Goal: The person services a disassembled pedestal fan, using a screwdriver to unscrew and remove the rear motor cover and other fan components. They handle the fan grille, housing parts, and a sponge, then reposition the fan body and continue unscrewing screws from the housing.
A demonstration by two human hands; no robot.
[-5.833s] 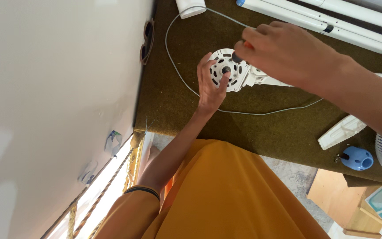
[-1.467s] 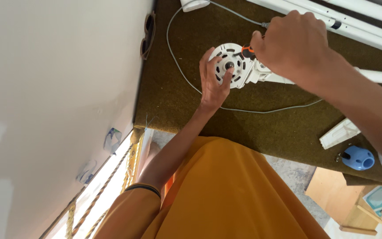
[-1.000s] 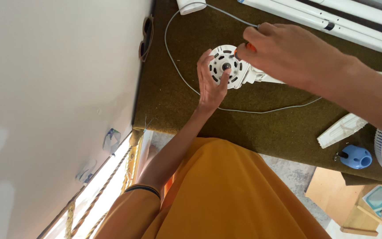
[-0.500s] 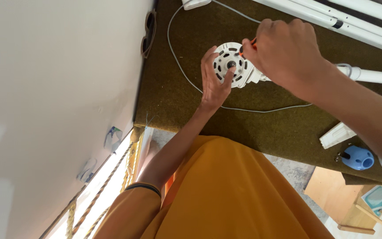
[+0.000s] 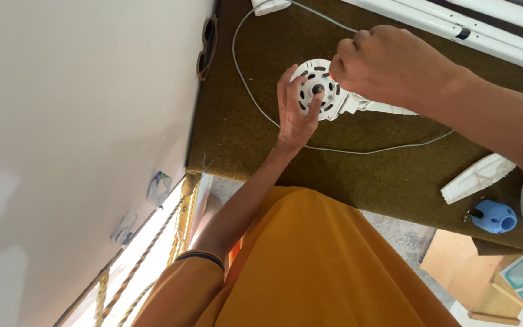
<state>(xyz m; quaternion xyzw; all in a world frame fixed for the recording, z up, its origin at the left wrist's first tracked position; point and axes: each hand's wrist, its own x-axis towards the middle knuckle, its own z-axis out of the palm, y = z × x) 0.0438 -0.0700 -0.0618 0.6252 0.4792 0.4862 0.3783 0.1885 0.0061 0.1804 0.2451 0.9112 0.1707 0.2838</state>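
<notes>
L hand (image 5: 296, 112) grips the rim of a white slotted motor housing (image 5: 321, 91) on brown carpet (image 5: 255, 145); R hand (image 5: 388, 63), fisted, presses its far edge, contents hidden. Grey cord (image 5: 358, 149) loops beside L hand; blue cap (image 5: 493, 217) well off past R forearm.

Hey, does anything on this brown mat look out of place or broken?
Nothing looks broken. The fan is simply in pieces: the left hand steadies a white slotted disc, the right hand works at its edge, and a blue knob lies loose.
</notes>
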